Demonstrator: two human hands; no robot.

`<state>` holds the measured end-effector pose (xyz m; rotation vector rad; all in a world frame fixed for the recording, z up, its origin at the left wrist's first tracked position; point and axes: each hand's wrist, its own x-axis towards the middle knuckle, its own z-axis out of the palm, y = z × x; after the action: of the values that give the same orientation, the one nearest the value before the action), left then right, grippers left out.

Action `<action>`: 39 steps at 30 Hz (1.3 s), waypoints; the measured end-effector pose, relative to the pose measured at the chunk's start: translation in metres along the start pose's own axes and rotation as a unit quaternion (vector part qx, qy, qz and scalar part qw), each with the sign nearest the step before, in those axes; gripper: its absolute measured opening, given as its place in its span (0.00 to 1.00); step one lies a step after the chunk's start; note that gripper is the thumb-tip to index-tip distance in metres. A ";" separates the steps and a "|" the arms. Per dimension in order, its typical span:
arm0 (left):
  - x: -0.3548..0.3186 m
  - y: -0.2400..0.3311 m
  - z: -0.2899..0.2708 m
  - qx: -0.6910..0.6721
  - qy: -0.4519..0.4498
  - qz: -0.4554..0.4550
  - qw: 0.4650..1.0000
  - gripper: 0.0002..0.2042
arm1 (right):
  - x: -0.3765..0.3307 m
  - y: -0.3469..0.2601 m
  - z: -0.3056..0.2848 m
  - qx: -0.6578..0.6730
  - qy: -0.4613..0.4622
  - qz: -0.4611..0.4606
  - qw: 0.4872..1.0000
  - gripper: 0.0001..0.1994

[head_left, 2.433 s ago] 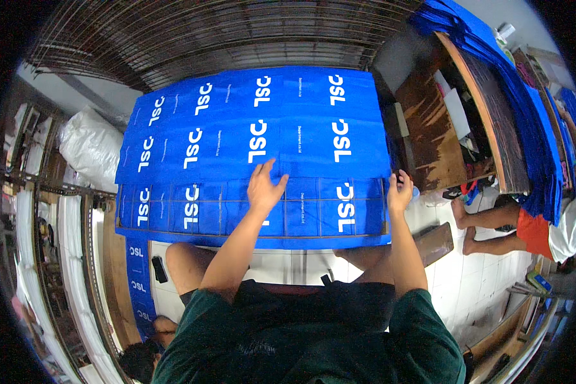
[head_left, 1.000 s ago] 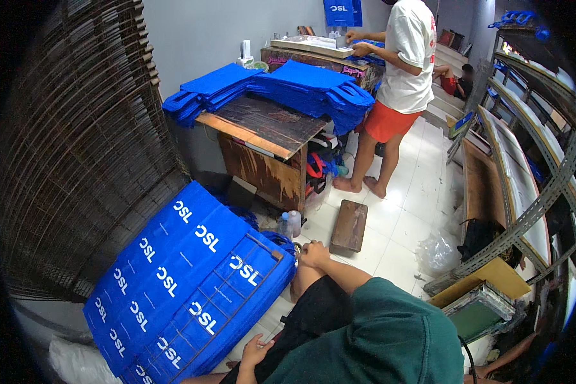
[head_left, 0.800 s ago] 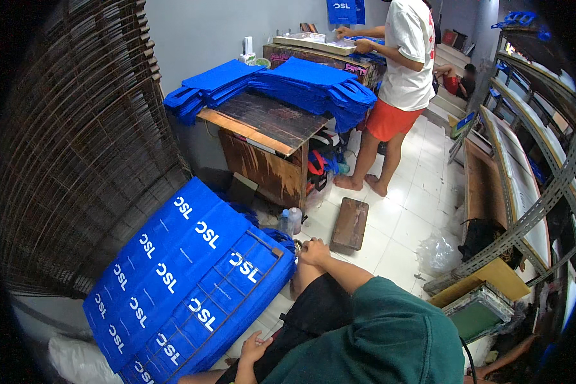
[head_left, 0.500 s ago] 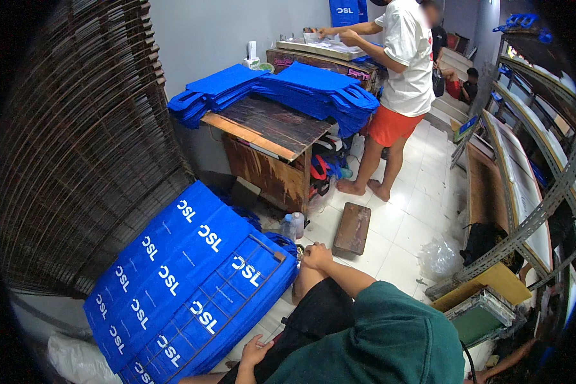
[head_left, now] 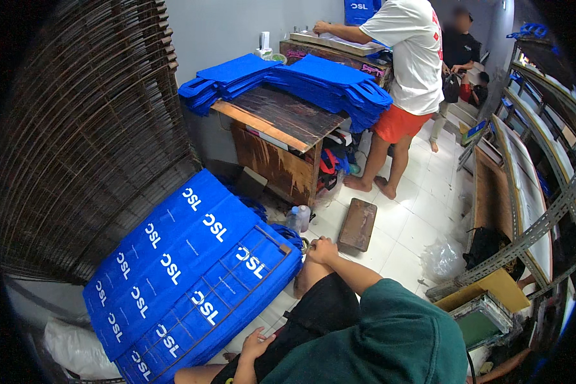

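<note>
My right hand (head_left: 324, 249) rests at my bent knee, its fingers curled inward; what they hold, if anything, is hidden. My left hand (head_left: 254, 344) lies on the thigh of my black shorts (head_left: 324, 301), fingers loosely apart and nothing in them. Left of my legs leans a wide stack of blue fabric bags (head_left: 172, 269) with repeated white lettering. A thin wire rack frame (head_left: 219, 299) lies across its nearer side. Neither hand touches the stack.
Tall wire racks (head_left: 89, 128) stand at the left. Folded blue bags (head_left: 323, 80) cover part of a worn wooden table (head_left: 268, 125). A person in a white shirt (head_left: 411, 54) works beyond it. On the tiles are a brown box (head_left: 358, 224) and bottles (head_left: 294, 221); metal shelving (head_left: 493, 272) stands right.
The view has shifted slightly. The person in white has turned and leaned further over the far work surface; another person in black shows more fully behind. My hands keep their places.
</note>
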<state>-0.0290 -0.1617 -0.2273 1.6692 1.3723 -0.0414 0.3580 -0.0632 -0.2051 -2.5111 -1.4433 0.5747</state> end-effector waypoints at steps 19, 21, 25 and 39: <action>0.001 0.001 0.002 -0.035 -0.005 0.004 0.999 0.35 | 0.002 0.004 0.004 -0.004 0.008 0.002 1.000 0.22; 0.004 -0.002 0.005 -0.055 -0.010 -0.014 0.998 0.35 | 0.004 0.004 0.003 -0.006 0.018 0.000 1.000 0.22; -0.002 0.010 -0.002 -0.020 -0.001 -0.004 1.000 0.35 | -0.001 -0.001 -0.001 -0.010 0.015 0.006 1.000 0.21; 0.000 -0.001 0.000 -0.022 -0.010 0.008 1.000 0.37 | -0.003 -0.003 -0.001 -0.002 0.021 -0.003 1.000 0.21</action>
<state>-0.0296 -0.1622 -0.2275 1.6381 1.3360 -0.0196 0.3547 -0.0637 -0.2022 -2.5051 -1.4392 0.5140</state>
